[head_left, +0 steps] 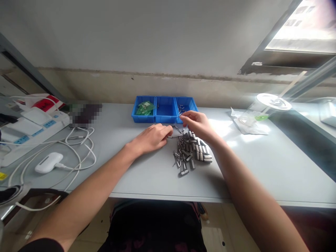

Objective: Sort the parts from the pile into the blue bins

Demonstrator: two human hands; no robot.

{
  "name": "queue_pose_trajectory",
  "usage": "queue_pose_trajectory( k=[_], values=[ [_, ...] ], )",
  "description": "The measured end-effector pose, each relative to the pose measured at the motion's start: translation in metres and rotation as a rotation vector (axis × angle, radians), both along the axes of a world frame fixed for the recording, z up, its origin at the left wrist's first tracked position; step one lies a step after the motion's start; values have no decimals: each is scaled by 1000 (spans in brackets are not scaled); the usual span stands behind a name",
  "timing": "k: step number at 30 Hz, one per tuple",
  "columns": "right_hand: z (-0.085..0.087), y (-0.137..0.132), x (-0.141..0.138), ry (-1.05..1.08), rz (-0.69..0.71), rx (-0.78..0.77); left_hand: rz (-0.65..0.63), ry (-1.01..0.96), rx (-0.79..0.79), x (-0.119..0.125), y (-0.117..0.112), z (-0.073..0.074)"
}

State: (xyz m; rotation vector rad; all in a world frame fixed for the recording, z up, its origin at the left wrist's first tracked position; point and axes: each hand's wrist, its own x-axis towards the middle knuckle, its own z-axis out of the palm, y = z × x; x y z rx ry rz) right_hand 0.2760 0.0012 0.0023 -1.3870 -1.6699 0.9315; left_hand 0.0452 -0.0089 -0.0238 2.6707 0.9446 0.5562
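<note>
A pile of small metal pin-like parts (191, 151) lies on the grey table (147, 175), near its front edge. My left hand (152, 137) rests on the table just left of the pile, fingers curled, pinching a thin metal pin at its fingertips. My right hand (197, 124) hovers above the far end of the pile, fingers bent and pinched together close to the right blue bin (189, 104); what it holds is too small to name. Three blue bins stand side by side beyond the hands.
The left blue bin (144, 109) holds green pieces, the middle bin (165, 109) looks bare. White power strips (34, 127), cables and a white charger (49, 162) lie at the left. A clear plastic bag (248, 120) and a round white lid (273, 101) sit at the right.
</note>
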Motion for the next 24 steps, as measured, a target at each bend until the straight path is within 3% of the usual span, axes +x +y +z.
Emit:
queue_pose_trajectory(
  k=[5,9,17,24],
  values=[
    [-1,-6,-5,-113,267,127,135,-307,80,2,3,-4],
    [-5,-8,-11,-187,271,200,191,-488,195,5,4,-4],
    [-2,-11,-18,-43,236,237,126,-522,262,8,1,-1],
    [28,-2,27,537,46,266,373,-578,309,6,2,3]
  ],
)
